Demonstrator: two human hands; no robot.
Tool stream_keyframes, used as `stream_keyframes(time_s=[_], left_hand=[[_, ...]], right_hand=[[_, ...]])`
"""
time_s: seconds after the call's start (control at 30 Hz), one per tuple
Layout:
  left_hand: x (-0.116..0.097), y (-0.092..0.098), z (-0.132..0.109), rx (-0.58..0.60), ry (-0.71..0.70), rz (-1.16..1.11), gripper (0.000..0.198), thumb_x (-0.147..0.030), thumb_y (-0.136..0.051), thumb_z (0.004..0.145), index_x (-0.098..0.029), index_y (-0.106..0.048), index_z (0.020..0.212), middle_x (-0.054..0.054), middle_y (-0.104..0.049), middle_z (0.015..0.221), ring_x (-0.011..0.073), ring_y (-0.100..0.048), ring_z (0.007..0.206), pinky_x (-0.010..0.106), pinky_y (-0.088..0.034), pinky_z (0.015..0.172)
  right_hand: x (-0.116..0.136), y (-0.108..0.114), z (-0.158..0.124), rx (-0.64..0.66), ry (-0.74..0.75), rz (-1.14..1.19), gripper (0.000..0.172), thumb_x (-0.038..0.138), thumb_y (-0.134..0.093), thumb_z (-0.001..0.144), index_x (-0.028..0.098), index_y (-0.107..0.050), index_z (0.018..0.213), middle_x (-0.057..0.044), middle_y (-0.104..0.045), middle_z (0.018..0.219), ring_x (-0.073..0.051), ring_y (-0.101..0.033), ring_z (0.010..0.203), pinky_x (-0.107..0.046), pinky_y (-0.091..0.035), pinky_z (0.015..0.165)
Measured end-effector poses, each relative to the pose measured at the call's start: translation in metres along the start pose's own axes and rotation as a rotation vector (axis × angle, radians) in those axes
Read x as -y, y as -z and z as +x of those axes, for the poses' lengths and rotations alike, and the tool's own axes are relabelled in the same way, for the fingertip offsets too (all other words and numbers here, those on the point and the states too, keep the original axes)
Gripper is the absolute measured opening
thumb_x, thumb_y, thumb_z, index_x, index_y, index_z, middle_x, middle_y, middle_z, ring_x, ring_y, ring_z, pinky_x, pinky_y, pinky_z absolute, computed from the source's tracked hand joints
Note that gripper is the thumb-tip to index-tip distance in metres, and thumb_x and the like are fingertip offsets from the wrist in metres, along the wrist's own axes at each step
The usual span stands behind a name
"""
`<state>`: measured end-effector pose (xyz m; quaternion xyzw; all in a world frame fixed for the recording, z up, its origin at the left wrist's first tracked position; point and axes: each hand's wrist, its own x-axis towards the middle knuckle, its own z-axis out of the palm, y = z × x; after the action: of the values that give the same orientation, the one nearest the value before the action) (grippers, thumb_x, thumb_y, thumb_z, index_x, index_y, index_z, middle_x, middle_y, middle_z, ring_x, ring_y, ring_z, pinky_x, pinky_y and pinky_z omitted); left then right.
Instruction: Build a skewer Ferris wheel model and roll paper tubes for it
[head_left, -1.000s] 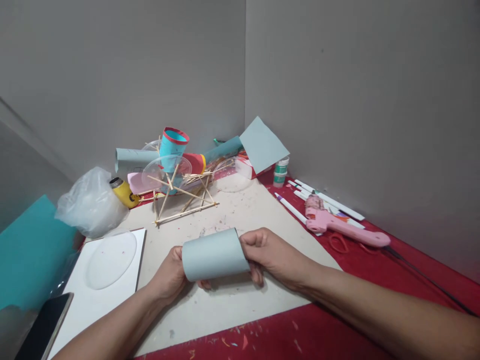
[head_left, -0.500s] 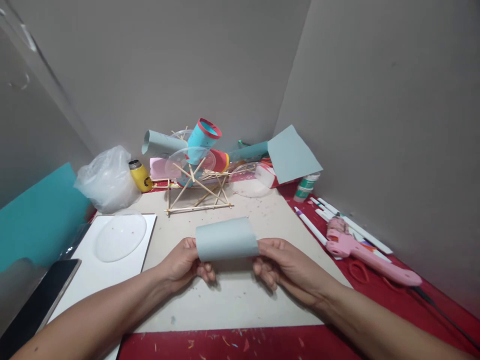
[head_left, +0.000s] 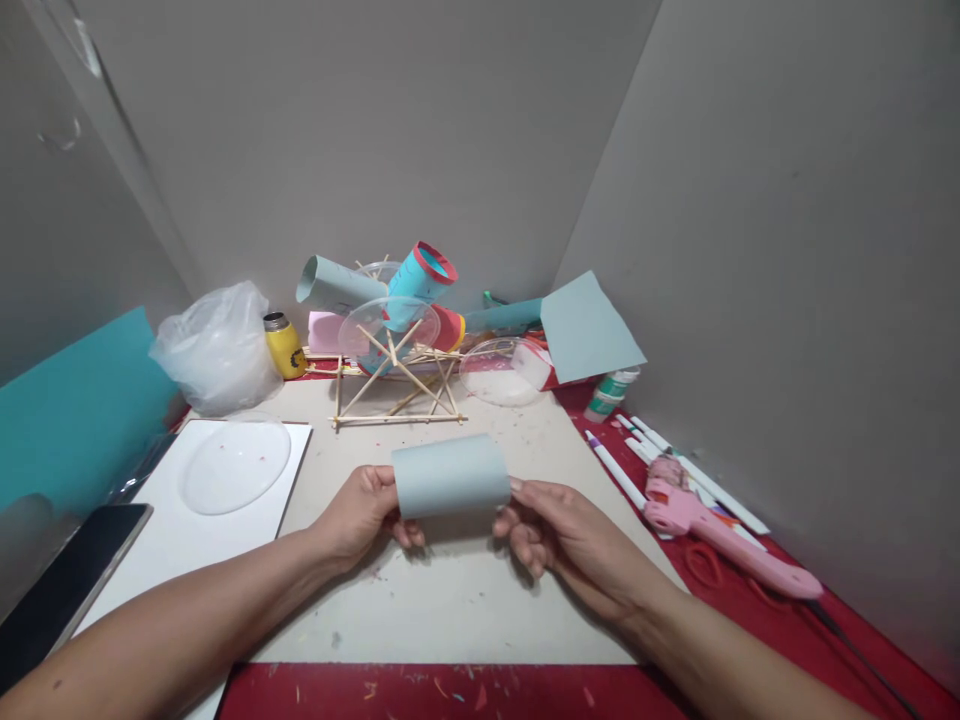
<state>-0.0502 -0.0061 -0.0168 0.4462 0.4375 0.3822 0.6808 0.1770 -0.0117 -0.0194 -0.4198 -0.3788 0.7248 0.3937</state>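
Observation:
A pale grey-blue paper tube (head_left: pixel 451 476) lies sideways in the air above the beige board (head_left: pixel 420 620). My left hand (head_left: pixel 369 512) grips its left end, thumb outside and fingers tucked under or into it. At the right end, my right hand (head_left: pixel 544 525) pinches the edge between thumb and fingers, the lower fingers curled below. Behind the tube stands a wheel model with a wooden stick frame (head_left: pixel 397 420), clear plastic discs (head_left: pixel 388 328) and paper cups, among them a blue cup with a red rim (head_left: pixel 418 285) and a grey paper tube (head_left: pixel 337 287).
At right lie a pink glue gun (head_left: pixel 727 540), red scissors (head_left: pixel 703 565) and several white markers (head_left: pixel 615 470). To the left are a phone (head_left: pixel 71 580), a clear lid (head_left: pixel 236 465) on a white board (head_left: pixel 225 545), a plastic bag (head_left: pixel 217 350) and a yellow bottle (head_left: pixel 283 346).
The view has shifted slightly. My right hand's grip has eased a little at the tube's right edge; both hands still hold the tube in nearly the same place.

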Motion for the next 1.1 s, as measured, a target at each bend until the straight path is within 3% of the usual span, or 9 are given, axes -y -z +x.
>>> stream_keyframes(time_s=[0.1, 0.27, 0.4, 0.63, 0.83, 0.93, 1.1], left_hand=[[-0.001, -0.003, -0.002, 0.035, -0.019, 0.065, 0.024, -0.028, -0.069, 0.067, -0.01, -0.063, 0.052, 0.006, -0.061, 0.045, 0.011, -0.058, 0.041, 0.017, -0.046, 0.044], [-0.001, -0.007, -0.005, 0.09, 0.002, 0.083, 0.026, -0.032, -0.074, 0.066, -0.01, -0.064, 0.056, 0.004, -0.062, 0.046, 0.0107, -0.057, 0.041, 0.018, -0.046, 0.045], [0.001, -0.008, -0.007, 0.129, 0.001, 0.093, 0.026, -0.033, -0.076, 0.067, -0.011, -0.065, 0.058, 0.002, -0.062, 0.046, 0.0091, -0.055, 0.041, 0.018, -0.045, 0.046], [0.008, -0.003, -0.004, 0.14, -0.009, 0.071, 0.025, -0.031, -0.076, 0.07, -0.011, -0.065, 0.059, 0.002, -0.062, 0.05, 0.0097, -0.054, 0.044, 0.019, -0.042, 0.047], [0.01, -0.004, -0.003, 0.141, -0.039, 0.117, 0.025, -0.03, -0.076, 0.071, -0.012, -0.063, 0.059, 0.001, -0.06, 0.051, 0.0093, -0.052, 0.046, 0.021, -0.042, 0.052], [-0.001, -0.007, -0.009, 0.068, -0.077, 0.185, 0.028, -0.034, -0.073, 0.076, -0.01, -0.066, 0.064, 0.003, -0.063, 0.053, 0.0104, -0.055, 0.05, 0.022, -0.043, 0.054], [-0.043, -0.011, -0.036, -0.248, -0.186, 0.139, 0.037, -0.041, -0.075, 0.078, -0.015, -0.066, 0.103, 0.005, -0.07, 0.081, 0.014, -0.063, 0.064, 0.024, -0.049, 0.062]], right_hand=[[-0.002, 0.0, 0.0, 0.064, -0.05, -0.048, 0.042, 0.052, -0.075, 0.072, 0.011, -0.067, 0.068, -0.006, -0.068, 0.059, -0.006, -0.054, 0.037, -0.015, -0.044, 0.035], [-0.008, 0.0, 0.0, 0.104, -0.072, -0.117, 0.025, 0.035, -0.074, 0.069, 0.011, -0.067, 0.062, 0.0, -0.055, 0.039, -0.007, -0.049, 0.033, -0.014, -0.041, 0.035], [-0.009, -0.002, 0.001, 0.092, -0.041, -0.171, 0.017, 0.028, -0.07, 0.065, 0.011, -0.07, 0.066, 0.001, -0.056, 0.042, -0.006, -0.046, 0.033, -0.015, -0.038, 0.035], [-0.009, -0.002, 0.003, 0.122, -0.006, -0.207, 0.017, 0.025, -0.064, 0.065, 0.012, -0.073, 0.071, -0.001, -0.061, 0.052, -0.008, -0.049, 0.039, -0.019, -0.04, 0.038], [-0.009, -0.006, 0.002, 0.089, 0.04, -0.168, 0.015, 0.021, -0.062, 0.064, 0.012, -0.072, 0.071, 0.004, -0.053, 0.045, -0.006, -0.042, 0.037, -0.018, -0.037, 0.038], [-0.005, -0.006, 0.004, 0.048, 0.08, -0.154, 0.019, 0.021, -0.058, 0.062, 0.013, -0.071, 0.072, 0.004, -0.053, 0.044, -0.007, -0.044, 0.036, -0.019, -0.036, 0.037], [0.009, 0.004, 0.01, -0.152, 0.187, 0.024, 0.022, 0.021, -0.055, 0.057, 0.013, -0.068, 0.073, 0.002, -0.056, 0.045, -0.007, -0.044, 0.036, -0.018, -0.032, 0.035]])
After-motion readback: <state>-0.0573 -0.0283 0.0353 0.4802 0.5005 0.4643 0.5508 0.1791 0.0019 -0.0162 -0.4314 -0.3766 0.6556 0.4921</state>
